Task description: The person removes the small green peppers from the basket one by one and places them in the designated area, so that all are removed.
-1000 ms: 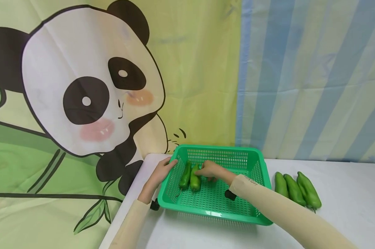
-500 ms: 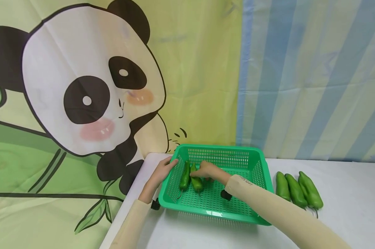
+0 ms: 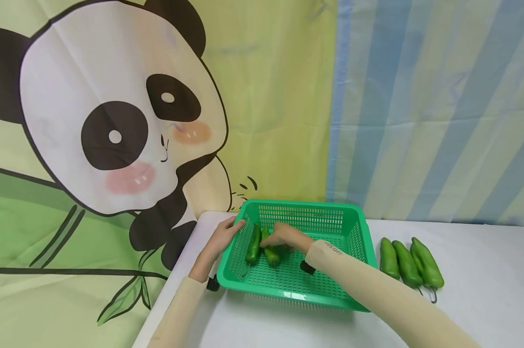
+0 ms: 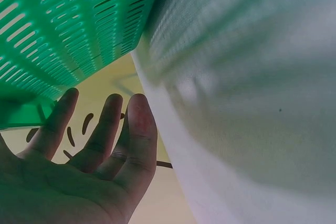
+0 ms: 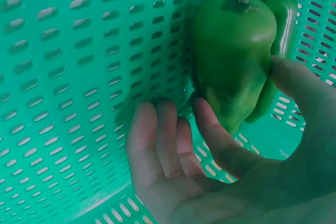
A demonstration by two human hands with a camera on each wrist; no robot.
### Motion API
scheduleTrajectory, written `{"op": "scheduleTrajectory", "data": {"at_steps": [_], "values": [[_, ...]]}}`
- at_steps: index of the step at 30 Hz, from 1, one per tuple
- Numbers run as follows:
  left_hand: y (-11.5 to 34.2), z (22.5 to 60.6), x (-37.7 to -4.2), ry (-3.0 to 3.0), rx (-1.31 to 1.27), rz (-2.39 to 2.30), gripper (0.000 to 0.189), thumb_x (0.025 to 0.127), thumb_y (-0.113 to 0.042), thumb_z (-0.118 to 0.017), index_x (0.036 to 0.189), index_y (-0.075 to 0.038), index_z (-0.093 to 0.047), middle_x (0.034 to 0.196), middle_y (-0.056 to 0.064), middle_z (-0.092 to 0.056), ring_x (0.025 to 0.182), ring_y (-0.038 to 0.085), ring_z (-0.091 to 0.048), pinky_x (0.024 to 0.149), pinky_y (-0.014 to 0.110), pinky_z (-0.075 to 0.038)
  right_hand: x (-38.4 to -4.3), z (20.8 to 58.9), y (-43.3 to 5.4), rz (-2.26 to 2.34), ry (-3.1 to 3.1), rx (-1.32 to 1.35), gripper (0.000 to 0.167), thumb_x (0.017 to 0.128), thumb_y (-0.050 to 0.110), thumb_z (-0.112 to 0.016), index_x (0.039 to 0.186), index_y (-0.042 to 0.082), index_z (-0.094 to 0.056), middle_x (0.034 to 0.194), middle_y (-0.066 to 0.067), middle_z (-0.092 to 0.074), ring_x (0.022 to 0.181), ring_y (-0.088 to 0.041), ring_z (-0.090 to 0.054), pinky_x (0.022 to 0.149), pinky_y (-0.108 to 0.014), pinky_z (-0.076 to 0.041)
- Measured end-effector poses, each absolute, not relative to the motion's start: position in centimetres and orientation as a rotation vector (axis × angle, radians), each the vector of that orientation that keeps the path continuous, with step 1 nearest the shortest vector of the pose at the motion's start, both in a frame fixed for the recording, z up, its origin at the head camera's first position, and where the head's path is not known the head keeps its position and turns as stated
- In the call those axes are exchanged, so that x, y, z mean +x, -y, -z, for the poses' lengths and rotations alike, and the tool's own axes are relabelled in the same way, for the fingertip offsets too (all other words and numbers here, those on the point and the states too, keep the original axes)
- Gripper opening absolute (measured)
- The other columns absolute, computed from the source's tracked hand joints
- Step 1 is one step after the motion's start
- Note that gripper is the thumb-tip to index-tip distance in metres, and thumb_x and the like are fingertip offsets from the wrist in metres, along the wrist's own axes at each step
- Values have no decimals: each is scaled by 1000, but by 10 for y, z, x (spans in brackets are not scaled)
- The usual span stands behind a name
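Observation:
In the head view my right hand (image 3: 285, 235) reaches into a green plastic basket (image 3: 296, 301). Its thumb and index finger pinch a green pepper (image 3: 272, 257); the right wrist view shows them on either side of the pepper's lower end, with the other fingers off it. A second green pepper (image 3: 253, 247) lies close beside, along the basket's left wall. My left hand (image 3: 221, 237) holds the basket's left rim, thumb over the top. Its fingers extend outside the slotted wall in the left wrist view, where most of the thumb is hidden.
Several green peppers, among them a wide one (image 3: 427, 263), lie side by side on the white table (image 3: 483, 299) right of the basket. Behind the table hangs a curtain (image 3: 283, 121) with a panda print and blue stripes.
My right hand has shifted slightly left, and the pinched pepper's narrow end has swung left toward the other pepper. The left hand stays on the rim. The head view has shifted a little.

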State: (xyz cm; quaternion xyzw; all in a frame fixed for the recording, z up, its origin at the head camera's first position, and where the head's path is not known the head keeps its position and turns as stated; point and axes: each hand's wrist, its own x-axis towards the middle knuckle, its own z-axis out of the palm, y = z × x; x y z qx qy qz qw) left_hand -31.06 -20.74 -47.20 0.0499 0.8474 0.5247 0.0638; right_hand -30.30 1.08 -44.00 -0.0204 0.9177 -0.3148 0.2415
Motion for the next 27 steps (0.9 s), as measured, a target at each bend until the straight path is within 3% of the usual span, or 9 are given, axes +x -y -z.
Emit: {"op": "scheduleTrajectory", "data": {"at_steps": [5,14,19,21,24,27], "values": [[208,472,-311,-2560,144,-1584,47,104,-45,-53,141,-18,-59,122,11,-69,95,17,-68,81,31,-55,-304,440,-10,886,-2507,-48,77,89,43,-73,145,-1,-43,131,-20,-57,103,-37,-63,79,-53,-58],[208,473,-311,-2554,148,-1586,50,103,-46,-52,143,-15,-57,121,15,-68,92,17,-69,78,30,-56,-310,448,-18,1002,-2495,-49,56,90,39,-71,125,-1,-55,115,-16,-61,99,-35,-64,77,-51,-58],[207,470,-312,-2548,142,-1563,50,106,-40,-50,145,-9,-54,128,19,-65,97,22,-68,83,34,-55,-309,446,-27,1035,-2434,-46,33,89,38,-71,90,9,-55,100,-12,-63,95,-33,-65,79,-50,-58],[206,470,-313,-2552,146,-1548,50,107,-37,-49,146,-6,-52,129,21,-64,100,26,-68,86,37,-54,-308,443,-32,1063,-2397,-39,31,88,38,-71,87,11,-56,97,-12,-64,96,-34,-66,82,-51,-57],[206,470,-314,-2562,144,-1541,50,107,-36,-50,146,-6,-52,131,21,-64,106,28,-66,90,41,-53,-307,437,-40,1099,-2348,-39,34,89,38,-70,102,7,-65,100,-12,-67,100,-36,-67,87,-52,-56],[205,471,-312,-2571,137,-1557,50,105,-40,-51,146,-10,-54,130,18,-64,107,27,-66,91,42,-53,-306,434,-49,1121,-2310,-49,50,91,40,-69,124,3,-63,110,-14,-68,107,-37,-66,92,-52,-55]]}}
